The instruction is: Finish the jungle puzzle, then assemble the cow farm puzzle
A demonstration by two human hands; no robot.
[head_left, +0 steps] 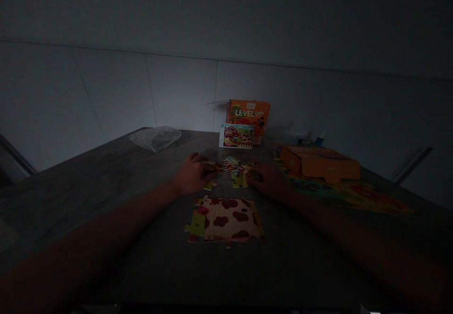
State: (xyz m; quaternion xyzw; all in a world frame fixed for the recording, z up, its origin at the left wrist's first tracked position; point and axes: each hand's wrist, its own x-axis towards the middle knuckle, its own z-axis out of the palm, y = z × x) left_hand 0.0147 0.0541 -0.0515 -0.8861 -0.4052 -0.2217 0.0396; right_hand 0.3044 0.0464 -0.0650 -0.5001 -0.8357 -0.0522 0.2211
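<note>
A partly joined jigsaw puzzle (pixel 230 219) of a brown-spotted cow lies flat on the dark table in front of me. Beyond it is a heap of loose puzzle pieces (pixel 231 165), some overlapping. My left hand (pixel 193 175) is at the left side of this heap, its fingers curled onto a puzzle piece (pixel 209 185). From the right, my right hand (pixel 271 181) closes its fingers at the edge of a green puzzle piece (pixel 239 179). Dim light blurs the fingertips and hides part of what they touch.
A picture card (pixel 237 136) of a farm scene leans against an orange box (pixel 249 116) near the wall. To the right, an orange box part (pixel 320 163) rests on a colourful sheet or joined puzzle (pixel 354 195). A clear plastic bag (pixel 155 138) lies back left.
</note>
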